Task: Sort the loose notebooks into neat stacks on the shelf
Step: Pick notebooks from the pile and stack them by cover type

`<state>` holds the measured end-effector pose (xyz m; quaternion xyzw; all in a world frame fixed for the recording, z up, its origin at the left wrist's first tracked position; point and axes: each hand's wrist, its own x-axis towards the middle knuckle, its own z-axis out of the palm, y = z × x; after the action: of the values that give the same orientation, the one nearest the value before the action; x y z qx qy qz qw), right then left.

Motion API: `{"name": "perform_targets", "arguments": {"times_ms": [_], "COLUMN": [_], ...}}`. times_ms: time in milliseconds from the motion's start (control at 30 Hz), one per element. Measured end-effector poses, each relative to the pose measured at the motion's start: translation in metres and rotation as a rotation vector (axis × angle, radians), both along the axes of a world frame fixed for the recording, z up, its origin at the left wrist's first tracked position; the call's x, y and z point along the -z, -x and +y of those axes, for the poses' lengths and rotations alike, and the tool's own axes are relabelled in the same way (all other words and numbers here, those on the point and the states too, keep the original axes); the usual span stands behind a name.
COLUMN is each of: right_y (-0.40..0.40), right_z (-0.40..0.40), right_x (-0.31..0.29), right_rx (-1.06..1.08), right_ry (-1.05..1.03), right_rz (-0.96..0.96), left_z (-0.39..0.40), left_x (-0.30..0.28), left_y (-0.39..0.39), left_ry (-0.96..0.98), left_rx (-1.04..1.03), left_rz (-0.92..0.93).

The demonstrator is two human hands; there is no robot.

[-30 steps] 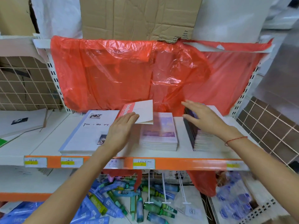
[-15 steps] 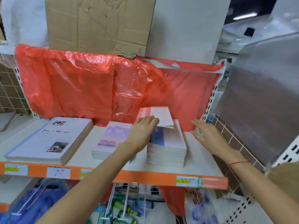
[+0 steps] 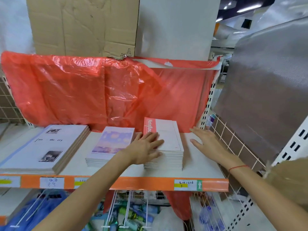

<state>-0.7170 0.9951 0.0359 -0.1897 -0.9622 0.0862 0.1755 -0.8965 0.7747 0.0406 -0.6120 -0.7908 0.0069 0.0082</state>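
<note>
Your left hand (image 3: 144, 148) lies flat, fingers straight, on the red-banded notebook (image 3: 166, 135) topping the right stack (image 3: 164, 160) on the shelf (image 3: 200, 162). Your right hand (image 3: 205, 142) hovers open beside that stack, fingers spread, holding nothing. Middle stack (image 3: 110, 145): glossy lilac covers, thin. Left stack (image 3: 48, 147): larger white covers, brown edges. Crinkled red plastic sheet (image 3: 86, 90) drapes behind; corrugated cardboard (image 3: 80, 25) above. Wire basket (image 3: 133, 212) below holds blurred packets.

White shelf (image 3: 200, 165), three notebook stacks (image 3: 168, 157) side by side
</note>
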Motion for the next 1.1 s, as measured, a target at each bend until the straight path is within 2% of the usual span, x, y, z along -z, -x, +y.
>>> {"name": "perform_targets", "arguments": {"times_ms": [167, 367, 533, 1100], "right_y": [0.0, 0.017, 0.026, 0.041], "right_z": [-0.012, -0.021, -0.029, -0.023], "right_x": [-0.003, 0.002, 0.005, 0.012], "right_rx": [0.023, 0.064, 0.045, 0.065], "right_ry": [0.023, 0.056, 0.09, 0.163], "right_rz": [-0.132, -0.286, -0.251, -0.149], "left_z": [0.0, -0.004, -0.003, -0.006], "left_x": [0.005, 0.002, 0.001, -0.002], "left_y": [0.003, 0.004, 0.006, -0.01], "left_ry": [-0.075, -0.113, -0.126, -0.233], "left_rx": [-0.04, -0.243, -0.263, -0.188], "left_rz": [-0.086, -0.269, -0.391, -0.458]}}
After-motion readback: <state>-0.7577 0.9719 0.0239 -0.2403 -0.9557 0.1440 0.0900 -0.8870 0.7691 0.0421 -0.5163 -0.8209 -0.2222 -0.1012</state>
